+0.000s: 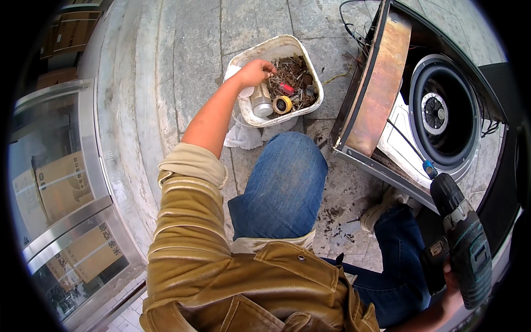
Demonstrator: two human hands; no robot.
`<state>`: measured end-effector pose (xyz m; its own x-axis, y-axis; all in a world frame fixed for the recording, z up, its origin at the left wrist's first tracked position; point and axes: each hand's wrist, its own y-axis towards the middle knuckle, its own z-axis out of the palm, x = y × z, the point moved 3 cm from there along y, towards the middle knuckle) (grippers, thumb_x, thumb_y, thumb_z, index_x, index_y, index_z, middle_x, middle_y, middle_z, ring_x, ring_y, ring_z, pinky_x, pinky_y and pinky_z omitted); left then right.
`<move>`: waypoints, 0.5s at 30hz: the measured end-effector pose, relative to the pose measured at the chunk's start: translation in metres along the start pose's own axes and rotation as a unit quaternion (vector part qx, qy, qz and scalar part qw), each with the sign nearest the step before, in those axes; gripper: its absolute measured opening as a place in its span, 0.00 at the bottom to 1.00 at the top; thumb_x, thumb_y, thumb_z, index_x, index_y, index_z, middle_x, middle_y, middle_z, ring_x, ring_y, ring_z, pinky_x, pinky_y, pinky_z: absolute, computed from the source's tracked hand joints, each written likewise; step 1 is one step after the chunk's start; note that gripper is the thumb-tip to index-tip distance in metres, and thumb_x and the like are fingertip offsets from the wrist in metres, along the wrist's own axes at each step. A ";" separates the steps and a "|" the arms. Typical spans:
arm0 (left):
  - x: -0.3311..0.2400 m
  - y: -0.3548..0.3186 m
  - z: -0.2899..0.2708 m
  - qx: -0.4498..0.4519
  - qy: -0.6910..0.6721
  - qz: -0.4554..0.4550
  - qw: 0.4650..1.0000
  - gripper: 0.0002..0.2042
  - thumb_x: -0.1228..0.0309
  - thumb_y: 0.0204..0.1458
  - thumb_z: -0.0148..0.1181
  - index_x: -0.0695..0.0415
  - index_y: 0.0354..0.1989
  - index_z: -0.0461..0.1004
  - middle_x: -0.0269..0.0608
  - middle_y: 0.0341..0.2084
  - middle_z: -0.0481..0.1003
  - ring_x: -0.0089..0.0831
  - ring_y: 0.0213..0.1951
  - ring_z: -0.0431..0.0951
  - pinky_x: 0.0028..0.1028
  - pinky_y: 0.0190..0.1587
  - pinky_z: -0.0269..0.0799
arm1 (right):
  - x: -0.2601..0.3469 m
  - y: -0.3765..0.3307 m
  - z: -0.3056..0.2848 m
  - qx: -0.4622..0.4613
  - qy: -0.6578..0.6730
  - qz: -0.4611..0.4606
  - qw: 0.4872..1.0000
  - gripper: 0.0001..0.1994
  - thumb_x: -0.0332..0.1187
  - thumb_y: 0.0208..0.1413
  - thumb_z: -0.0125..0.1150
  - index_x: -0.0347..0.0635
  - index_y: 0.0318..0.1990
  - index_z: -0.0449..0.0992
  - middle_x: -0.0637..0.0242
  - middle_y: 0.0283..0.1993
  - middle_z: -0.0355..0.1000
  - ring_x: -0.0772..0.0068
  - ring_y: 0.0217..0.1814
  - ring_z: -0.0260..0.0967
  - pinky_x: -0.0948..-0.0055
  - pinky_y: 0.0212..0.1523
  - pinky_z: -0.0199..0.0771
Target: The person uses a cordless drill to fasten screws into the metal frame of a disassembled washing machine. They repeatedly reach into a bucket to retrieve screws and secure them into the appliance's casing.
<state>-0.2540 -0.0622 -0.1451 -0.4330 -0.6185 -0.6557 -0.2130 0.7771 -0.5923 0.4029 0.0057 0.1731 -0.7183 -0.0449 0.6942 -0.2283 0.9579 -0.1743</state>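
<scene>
Drill (469,252) sits gripped in the right hand (452,283); left hand (256,73) hovers over the bucket (257,54), its hold, I can't tell!

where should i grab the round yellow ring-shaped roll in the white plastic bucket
Probably pinch the right outer rim of the yellow ring-shaped roll, coming from above: its round face tilts upward, the silver cylindrical can crowds its left, and loose brown scrap to its right should give way to fingertips.
</scene>
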 end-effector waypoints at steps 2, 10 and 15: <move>-0.003 0.000 0.003 0.006 -0.061 -0.024 0.998 0.12 0.82 0.51 0.53 0.60 0.43 0.77 0.36 0.38 0.77 0.24 0.38 0.76 0.26 0.40 0.74 | 0.000 0.000 0.000 -0.001 -0.001 0.000 1.000 0.19 0.30 0.47 0.69 0.37 0.48 0.73 0.65 0.40 0.72 0.71 0.38 0.69 0.70 0.43 0.69; -0.010 -0.004 0.003 0.009 -0.067 -0.032 0.997 0.13 0.84 0.54 0.49 0.61 0.43 0.77 0.37 0.41 0.77 0.24 0.36 0.76 0.25 0.38 0.76 | -0.001 0.001 0.001 0.001 0.001 0.001 1.000 0.20 0.30 0.47 0.69 0.37 0.48 0.73 0.65 0.40 0.72 0.71 0.38 0.69 0.70 0.43 0.69; -0.006 -0.005 0.005 0.014 -0.094 -0.037 0.995 0.13 0.84 0.55 0.48 0.60 0.44 0.76 0.35 0.44 0.75 0.24 0.40 0.75 0.24 0.42 0.76 | -0.001 0.001 0.001 0.002 0.003 0.002 1.000 0.20 0.30 0.47 0.69 0.37 0.48 0.73 0.65 0.40 0.72 0.71 0.38 0.69 0.70 0.43 0.69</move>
<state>-0.2461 -0.0629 -0.1402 -0.2452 -0.6866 -0.6845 -0.2122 0.7269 -0.6531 0.4022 0.0066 0.1714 -0.7149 -0.0401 0.6981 -0.2283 0.9570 -0.1788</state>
